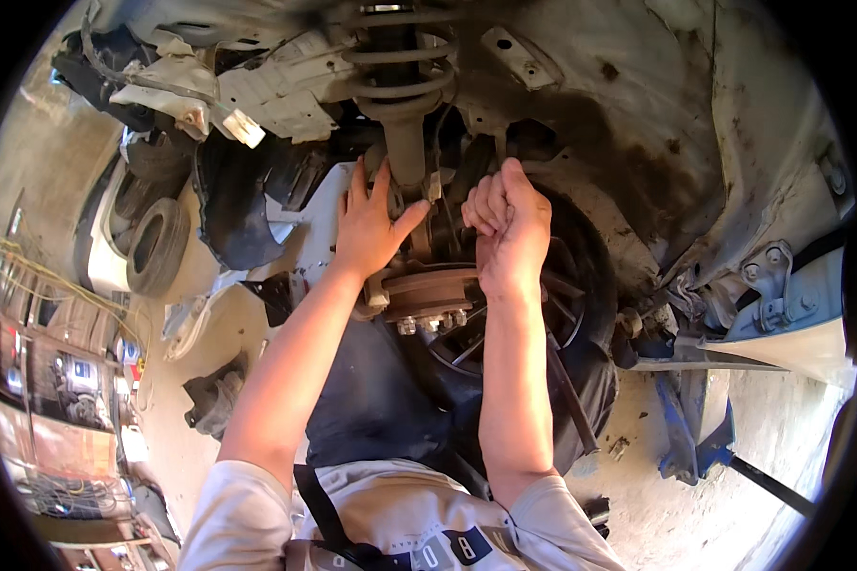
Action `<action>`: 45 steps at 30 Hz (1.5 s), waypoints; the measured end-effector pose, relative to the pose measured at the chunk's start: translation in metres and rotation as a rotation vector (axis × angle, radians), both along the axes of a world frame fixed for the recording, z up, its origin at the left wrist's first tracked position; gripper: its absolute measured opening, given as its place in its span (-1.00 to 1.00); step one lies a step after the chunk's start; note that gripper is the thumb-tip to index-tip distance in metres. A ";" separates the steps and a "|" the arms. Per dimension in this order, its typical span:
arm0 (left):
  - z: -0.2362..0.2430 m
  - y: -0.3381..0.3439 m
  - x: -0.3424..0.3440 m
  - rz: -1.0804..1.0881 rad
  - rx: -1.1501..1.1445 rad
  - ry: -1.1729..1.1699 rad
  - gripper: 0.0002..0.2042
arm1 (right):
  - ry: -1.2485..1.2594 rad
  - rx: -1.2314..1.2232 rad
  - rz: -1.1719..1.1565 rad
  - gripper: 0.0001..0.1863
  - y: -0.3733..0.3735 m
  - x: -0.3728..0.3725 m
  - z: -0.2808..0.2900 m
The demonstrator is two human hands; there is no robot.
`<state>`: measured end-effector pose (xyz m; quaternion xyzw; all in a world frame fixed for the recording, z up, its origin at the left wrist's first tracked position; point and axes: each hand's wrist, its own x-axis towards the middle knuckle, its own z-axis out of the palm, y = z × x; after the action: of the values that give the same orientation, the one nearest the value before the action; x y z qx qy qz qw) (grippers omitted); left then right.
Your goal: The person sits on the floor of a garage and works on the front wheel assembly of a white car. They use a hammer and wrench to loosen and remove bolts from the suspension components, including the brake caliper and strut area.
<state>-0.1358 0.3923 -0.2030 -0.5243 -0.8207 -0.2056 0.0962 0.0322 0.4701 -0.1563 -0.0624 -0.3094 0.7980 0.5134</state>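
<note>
So here's the view under the wheel arch: the strut (406, 143) hangs roughly upright in the upper middle, with the coil spring (400, 88) wound around its upper part, and the rusty brake disc (428, 293) sits below it, studs facing the person. The left hand (371, 226) is up just beside the strut's lower end on the left, fingers spread and thumb stuck out toward the middle; can't tell if the fingertips are actually touching metal. The right hand (512, 226) is raised on the other side of the strut, a bit apart from it, fingers curled in toward the palm. Can't tell if it's pinching anything in there, sorry. Behind the right forearm there's a black-spoked wheel (595, 314), partly hidden by the arm and disc. Off to the right is a blue metal stand (678, 433), and a loose tyre (155, 249) is over on the left.
</note>
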 end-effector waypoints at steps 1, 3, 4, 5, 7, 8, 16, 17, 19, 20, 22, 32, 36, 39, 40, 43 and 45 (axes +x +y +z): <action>-0.003 -0.001 -0.002 -0.010 0.008 0.012 -0.18 | -0.018 -0.012 0.003 -0.48 -0.002 0.000 0.000; 0.000 0.002 -0.006 -0.003 -0.004 0.018 -0.17 | -0.024 -0.019 -0.004 -0.49 0.000 -0.003 0.005; 0.002 0.004 -0.007 -0.002 -0.010 0.022 -0.17 | -0.021 -0.015 -0.010 -0.50 0.001 -0.004 0.004; 0.000 0.004 -0.007 -0.008 -0.009 -0.003 -0.16 | -0.019 -0.009 -0.016 -0.50 0.000 -0.004 0.001; -0.002 0.003 -0.005 -0.008 -0.023 -0.017 -0.16 | -0.023 -0.017 -0.026 -0.50 -0.003 -0.001 -0.003; -0.002 0.003 -0.004 -0.007 -0.030 -0.029 -0.16 | -0.026 -0.006 -0.032 -0.50 -0.003 0.000 -0.003; 0.017 0.010 -0.018 -0.029 -0.014 -0.058 -0.12 | -0.003 0.020 -0.064 -0.46 0.004 -0.012 0.017; 0.025 0.012 -0.014 0.029 -0.072 -0.057 -0.12 | -0.069 0.023 -0.104 -0.46 0.004 -0.013 0.022; 0.023 0.005 -0.016 -0.005 -0.013 -0.088 -0.12 | -0.123 0.031 -0.078 -0.48 0.002 -0.010 0.025; 0.024 -0.006 -0.014 -0.040 0.028 -0.215 -0.13 | -0.130 0.035 -0.040 -0.50 0.000 -0.003 0.019; 0.004 -0.039 -0.028 -0.077 0.224 -0.387 -0.23 | -0.173 0.065 0.015 -0.54 0.003 0.009 0.003; -0.238 -0.386 -0.141 0.737 0.002 -0.557 -0.75 | -0.238 0.108 -0.106 -0.62 0.009 0.017 -0.007; -0.314 -0.437 -0.095 0.882 -0.359 -0.625 -0.75 | -0.318 0.117 -0.142 -0.69 0.017 0.019 0.002; -0.333 -0.444 -0.082 1.061 -0.397 -0.691 -0.71 | -0.363 0.168 -0.129 -0.73 0.023 0.038 -0.014; -0.337 -0.447 -0.079 1.127 -0.404 -0.720 -0.69 | -0.404 0.152 -0.208 -0.71 0.020 0.040 -0.018; -0.340 -0.435 -0.079 1.117 -0.315 -0.632 -0.67 | -0.406 0.195 -0.157 -0.68 0.034 0.052 -0.016; -0.328 -0.413 -0.088 0.970 -0.174 -0.588 -0.67 | -0.433 0.179 -0.204 -0.69 0.035 0.052 -0.014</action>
<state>-0.2236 -0.0210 -0.5314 -0.0144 -0.9736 -0.2066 -0.0962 0.0844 0.5054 -0.1703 -0.2171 -0.4738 0.6795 0.5164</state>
